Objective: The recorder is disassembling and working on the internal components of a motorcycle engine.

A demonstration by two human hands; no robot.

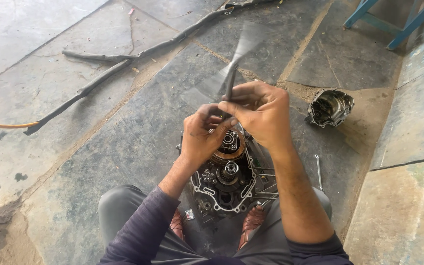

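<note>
While the open engine case (224, 189) is sitting on the stone floor (123, 137) between the person's feet with its side cover already off — that cover (331, 107) is lying well apart to the right, hollow side up — the clutch pack (230, 143) and the gears below it are sitting fully exposed, so I'd say the teardown side is well along and whatever's happening at the clutch is only partway. Both hands are working just above the clutch. Right hand (260, 114) is closing its fingers round the lower end of a dark slim tool (231, 78), left hand (203, 135) is curling in under it, fingertips pinching near the same spot, though I can't tell if it's gripping the tool or some small part. Tool's long axis is running roughly upright in the picture, tipping a bit right, far end pointing away from the person — it's blurring badly, looks like it's swinging. A small wrench (318, 172) is lying on the floor just right of the case, and an old hose (104, 73) is trailing across the floor further out.
</note>
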